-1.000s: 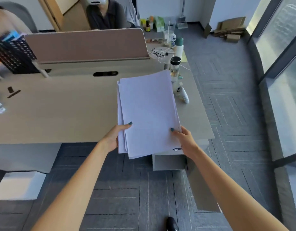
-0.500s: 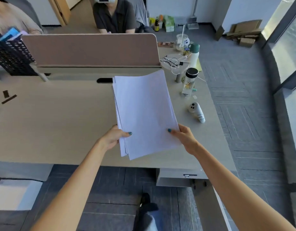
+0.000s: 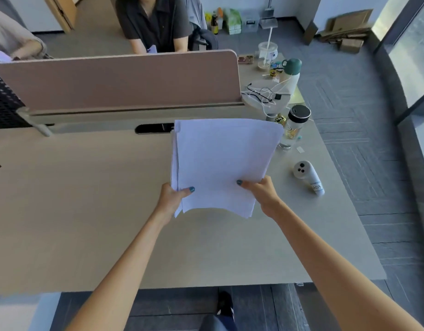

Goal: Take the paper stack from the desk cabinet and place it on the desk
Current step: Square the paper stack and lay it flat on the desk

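A stack of white paper (image 3: 220, 161) hangs over the beige desk (image 3: 86, 211), its sheets slightly fanned and its near edge curling down. My left hand (image 3: 172, 199) pinches the stack's near left corner, thumb on top. My right hand (image 3: 261, 191) grips the near right side, thumb on the top sheet. The stack looks lifted off the desk at its near end; whether its far end touches the surface I cannot tell. The desk cabinet is out of sight, apart from a small piece under the desk's front right edge (image 3: 300, 284).
A pink divider panel (image 3: 120, 80) runs along the desk's back. Right of the paper stand a clear bottle with a black lid (image 3: 293, 126), a white controller (image 3: 307, 176), a white-and-green flask (image 3: 291, 72) and tangled cables (image 3: 266, 94). A person sits behind the divider (image 3: 156, 22).
Both hands have carried the paper stack forward from beyond the desk's front edge to above the desk surface. The view has moved in over the desk.
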### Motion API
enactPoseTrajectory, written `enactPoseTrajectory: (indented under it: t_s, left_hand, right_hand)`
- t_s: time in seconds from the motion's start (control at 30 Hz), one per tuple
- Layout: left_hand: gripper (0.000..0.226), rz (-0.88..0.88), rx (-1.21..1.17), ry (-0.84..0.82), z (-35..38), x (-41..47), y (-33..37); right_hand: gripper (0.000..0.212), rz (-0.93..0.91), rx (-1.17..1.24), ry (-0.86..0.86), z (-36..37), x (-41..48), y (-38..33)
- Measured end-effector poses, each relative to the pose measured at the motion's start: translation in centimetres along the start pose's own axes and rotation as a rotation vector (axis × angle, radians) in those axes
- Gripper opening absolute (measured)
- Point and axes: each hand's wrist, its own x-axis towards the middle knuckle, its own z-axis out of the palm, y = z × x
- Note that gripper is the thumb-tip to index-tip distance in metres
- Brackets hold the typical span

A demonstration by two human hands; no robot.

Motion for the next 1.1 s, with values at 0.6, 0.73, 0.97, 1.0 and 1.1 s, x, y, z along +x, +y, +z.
enactPoseTrajectory:
  t_s: [0.6,0.73,0.97,1.0,1.1]
  left_hand:
    - [0.044,-0.022,-0.063,-0.129,-1.5,3.4,-2.8]
    - [0.056,0.081,-0.077,-0.256,-4.2,4.0,0.1]
    - [0.057,0.068,-0.131,-0.323,-2.7,3.9,-0.7]
    - [0.056,0.055,-0.16,-0.318,-2.1,3.9,-1.1]
    - [0.051,0.056,-0.201,-0.334,-0.6,3.4,-1.9]
  right_hand:
    - [0.024,-0.043,-0.057,-0.076,0.0,0.9,0.6]
    - [0.041,-0.081,-0.048,-0.173,0.1,1.2,-1.2]
    - [0.039,-0.085,0.065,-0.164,0.2,0.9,-1.4]
    - [0.035,-0.092,0.076,-0.16,0.4,0.9,-1.2]
    - [0.03,-0.105,0.097,-0.146,0.8,0.9,-0.7]
